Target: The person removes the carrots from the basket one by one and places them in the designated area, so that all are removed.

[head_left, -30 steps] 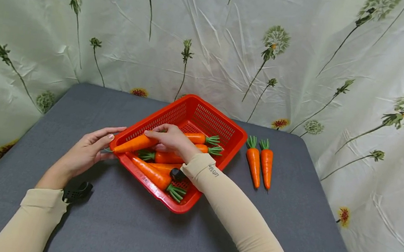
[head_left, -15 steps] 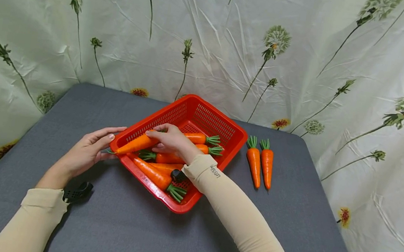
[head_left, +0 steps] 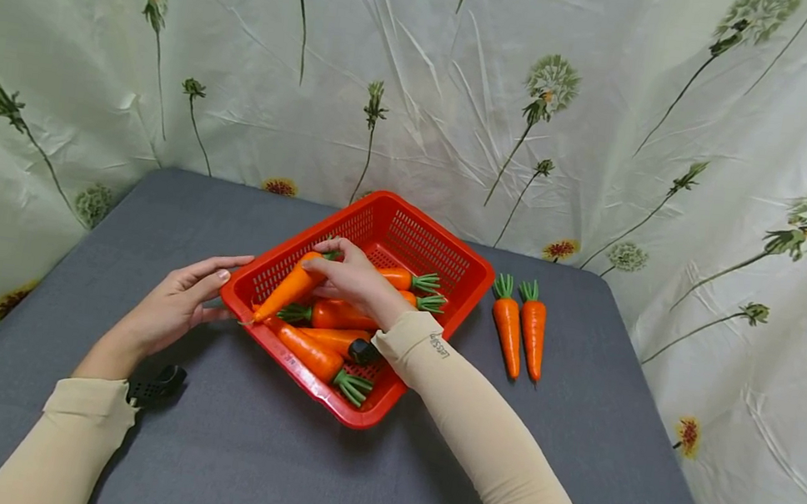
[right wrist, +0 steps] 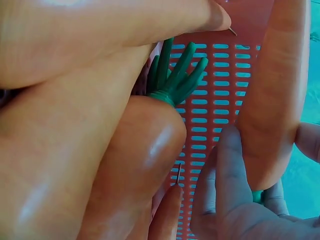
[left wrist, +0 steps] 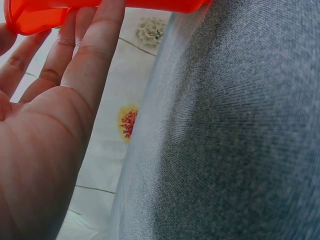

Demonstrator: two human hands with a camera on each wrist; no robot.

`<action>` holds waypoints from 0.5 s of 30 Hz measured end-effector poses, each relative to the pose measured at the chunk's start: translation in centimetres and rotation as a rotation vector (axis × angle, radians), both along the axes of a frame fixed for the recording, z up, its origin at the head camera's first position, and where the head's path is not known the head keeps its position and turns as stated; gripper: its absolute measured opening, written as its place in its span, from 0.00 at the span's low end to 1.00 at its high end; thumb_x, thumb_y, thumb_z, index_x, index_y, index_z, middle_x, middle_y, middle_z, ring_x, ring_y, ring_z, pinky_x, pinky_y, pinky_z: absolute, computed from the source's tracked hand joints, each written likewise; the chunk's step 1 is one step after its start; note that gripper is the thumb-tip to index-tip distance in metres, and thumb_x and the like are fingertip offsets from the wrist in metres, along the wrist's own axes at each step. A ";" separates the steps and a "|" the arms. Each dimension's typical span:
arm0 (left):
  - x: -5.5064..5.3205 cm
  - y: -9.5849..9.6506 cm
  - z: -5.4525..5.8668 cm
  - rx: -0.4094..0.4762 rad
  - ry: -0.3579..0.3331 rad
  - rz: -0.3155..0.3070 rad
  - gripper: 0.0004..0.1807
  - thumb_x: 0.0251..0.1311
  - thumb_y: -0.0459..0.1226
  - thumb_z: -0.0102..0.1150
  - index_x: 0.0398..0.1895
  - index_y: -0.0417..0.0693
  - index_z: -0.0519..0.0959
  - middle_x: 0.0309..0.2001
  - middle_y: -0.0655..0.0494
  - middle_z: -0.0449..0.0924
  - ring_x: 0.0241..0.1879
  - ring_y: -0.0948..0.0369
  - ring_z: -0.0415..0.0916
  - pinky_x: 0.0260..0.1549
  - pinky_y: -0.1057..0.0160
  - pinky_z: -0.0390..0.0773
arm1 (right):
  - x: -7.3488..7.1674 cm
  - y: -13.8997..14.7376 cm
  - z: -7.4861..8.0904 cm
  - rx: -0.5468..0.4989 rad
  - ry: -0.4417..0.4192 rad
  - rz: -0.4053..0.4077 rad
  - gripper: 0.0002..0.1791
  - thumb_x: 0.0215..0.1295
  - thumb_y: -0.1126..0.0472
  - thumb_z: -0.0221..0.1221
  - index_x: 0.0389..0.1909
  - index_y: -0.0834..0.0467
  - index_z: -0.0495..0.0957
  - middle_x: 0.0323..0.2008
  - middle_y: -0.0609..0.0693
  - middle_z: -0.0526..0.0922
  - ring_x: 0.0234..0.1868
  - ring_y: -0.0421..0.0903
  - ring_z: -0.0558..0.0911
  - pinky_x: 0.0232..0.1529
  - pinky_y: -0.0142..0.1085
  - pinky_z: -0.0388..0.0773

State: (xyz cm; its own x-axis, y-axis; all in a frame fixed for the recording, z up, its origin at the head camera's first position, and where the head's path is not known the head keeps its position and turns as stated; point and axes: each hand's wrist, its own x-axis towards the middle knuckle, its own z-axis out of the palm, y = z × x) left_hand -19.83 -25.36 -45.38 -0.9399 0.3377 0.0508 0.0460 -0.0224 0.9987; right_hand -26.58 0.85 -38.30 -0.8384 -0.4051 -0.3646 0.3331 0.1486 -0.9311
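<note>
In the head view my right hand (head_left: 355,275) pinches a carrot (head_left: 289,288) near its leafy top, inside the red plastic basket (head_left: 444,232). The carrot slants, its thin tip pointing down to the basket's left corner. Close up in the right wrist view, the carrot (right wrist: 275,95) stands between my thumb and fingertips (right wrist: 230,145). My left hand (head_left: 166,307) rests against the basket's left corner, fingers long and fairly straight; the left wrist view shows them meeting the red basket wall (left wrist: 160,4). Several other carrots (head_left: 312,350) lie in the basket, partly covered by my right hand and sleeve.
Two carrots (head_left: 504,336) lie side by side on the grey tabletop (head_left: 256,469), right of the basket. A flower-printed curtain (head_left: 439,88) hangs behind the table and along its sides. A black wrist camera (head_left: 160,386) sits at my left cuff.
My right hand has moved slightly, swinging the carrot steeper and drawing its tip rightward, in from the basket's left corner. The left hand and the basket stay in place.
</note>
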 end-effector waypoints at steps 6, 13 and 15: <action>-0.1 -0.1 -0.1 0.019 0.014 -0.020 0.27 0.79 0.43 0.42 0.76 0.44 0.61 0.68 0.65 0.68 0.61 0.73 0.74 0.47 0.64 0.85 | 0.0 0.3 0.0 -0.022 0.030 -0.008 0.19 0.70 0.63 0.61 0.57 0.57 0.65 0.54 0.57 0.75 0.41 0.48 0.85 0.61 0.53 0.78; 0.0 0.0 0.0 -0.007 0.011 0.005 0.27 0.79 0.45 0.42 0.76 0.44 0.62 0.68 0.64 0.69 0.61 0.73 0.75 0.47 0.64 0.85 | -0.1 0.7 0.2 -0.052 0.036 -0.045 0.21 0.67 0.65 0.63 0.54 0.58 0.64 0.50 0.58 0.76 0.38 0.47 0.84 0.65 0.56 0.73; 0.0 0.0 0.0 0.000 0.016 -0.001 0.27 0.79 0.45 0.42 0.76 0.44 0.62 0.68 0.64 0.69 0.61 0.73 0.75 0.47 0.64 0.85 | -0.1 0.8 0.4 -0.056 0.036 -0.061 0.21 0.66 0.66 0.64 0.53 0.58 0.63 0.49 0.58 0.76 0.37 0.45 0.83 0.65 0.55 0.74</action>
